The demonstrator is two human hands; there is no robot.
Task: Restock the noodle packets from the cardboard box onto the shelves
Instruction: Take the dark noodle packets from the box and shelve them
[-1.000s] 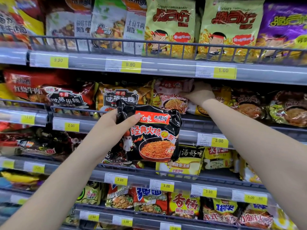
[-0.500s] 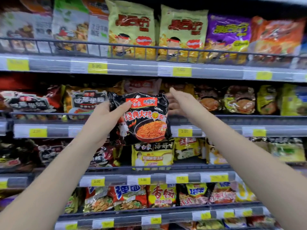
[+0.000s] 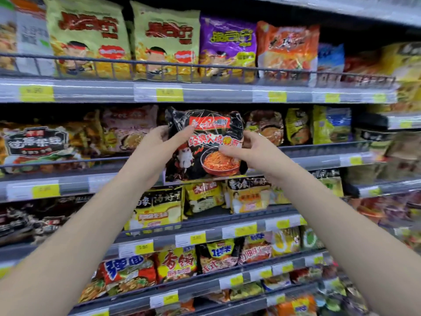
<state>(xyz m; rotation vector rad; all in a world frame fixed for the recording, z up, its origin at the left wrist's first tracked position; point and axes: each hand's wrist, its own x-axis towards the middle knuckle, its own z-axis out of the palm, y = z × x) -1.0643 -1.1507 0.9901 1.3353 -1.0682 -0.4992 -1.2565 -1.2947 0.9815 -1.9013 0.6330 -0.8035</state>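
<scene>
Though the yellow price labels (image 3: 169,95) are blurred, left hand (image 3: 153,145) and right hand (image 3: 254,150) grip the glossy black noodle packet (image 3: 206,135) before the grey metal shelf (image 3: 319,159).

Railed shelves (image 3: 205,93) of noodle packets (image 3: 165,41)

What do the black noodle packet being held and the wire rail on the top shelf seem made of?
The black noodle packet looks like thin glossy plastic film, judging by its crinkles and white glare streaks. The wire rail: probably painted metal, dark grey, thin straight bars; blur hides the finish.
</scene>
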